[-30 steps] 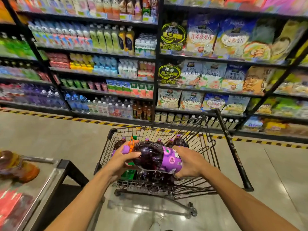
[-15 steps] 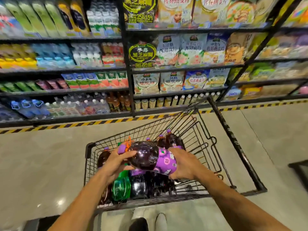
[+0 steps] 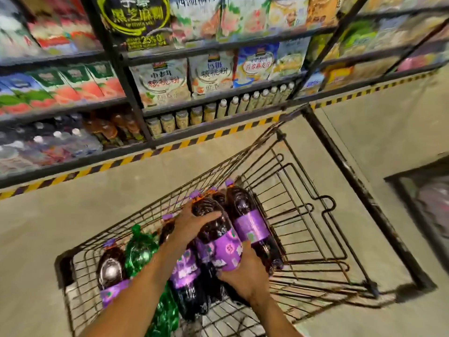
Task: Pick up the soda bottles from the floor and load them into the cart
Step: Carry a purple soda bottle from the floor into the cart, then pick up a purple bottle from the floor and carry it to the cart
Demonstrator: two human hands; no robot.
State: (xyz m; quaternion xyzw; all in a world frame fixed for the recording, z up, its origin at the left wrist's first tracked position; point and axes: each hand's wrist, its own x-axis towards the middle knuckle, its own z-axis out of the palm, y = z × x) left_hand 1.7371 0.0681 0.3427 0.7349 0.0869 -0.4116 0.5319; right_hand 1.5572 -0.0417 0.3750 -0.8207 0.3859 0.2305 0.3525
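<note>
A dark grape soda bottle (image 3: 216,233) with a purple label lies in the black wire cart (image 3: 303,215), on top of other bottles. My left hand (image 3: 192,223) grips its upper part near the neck. My right hand (image 3: 243,271) cups its bottom end. Beside it on the right lies another purple-labelled bottle (image 3: 247,215). To the left in the cart lie a green bottle (image 3: 141,254) and one more grape bottle (image 3: 110,268). Further bottles underneath are partly hidden by my arms.
Store shelves (image 3: 170,110) full of drinks and packets run along the far side, behind yellow-black floor tape (image 3: 170,149). The cart's handle bar (image 3: 359,190) juts out on the right. A dark-framed fixture (image 3: 422,200) stands at the right edge. Grey floor (image 3: 73,215) surrounds the cart.
The bottle has turned from lying crosswise above the cart to pointing neck-away and has come down onto the bottles inside. Both hands went down with it. The view has tilted downward.
</note>
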